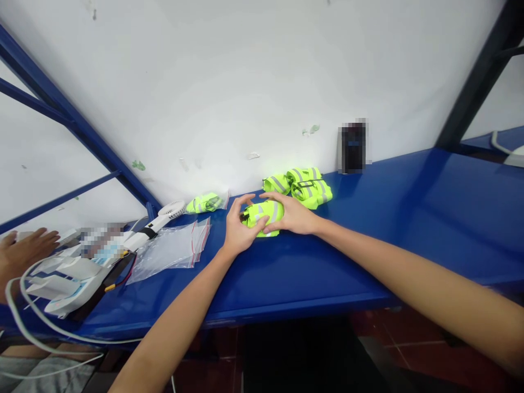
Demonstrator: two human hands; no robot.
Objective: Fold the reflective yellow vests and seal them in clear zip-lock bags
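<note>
Between my two hands is a rolled-up yellow-green reflective vest (268,210) with silver-grey stripes. My left hand (241,226) grips its left end, where a bit of black strap or buckle shows. From the other side my right hand (292,214) closes round it, thumb in front and fingers behind. Just beyond my hands, several similar rolls (309,185) lie grouped against the wall. Another roll in a clear bag (204,203) rests farther left. Clear zip bags (167,245) with red seal lines lie flat in a stack left of my left hand.
The blue table (327,262) meets a white wall. A white handheld fan (172,210) and white plastic parts with cables (73,284) occupy the left side. At the far left edge is another person's hand (28,248). A dark blurred object (352,148) leans on the wall.
</note>
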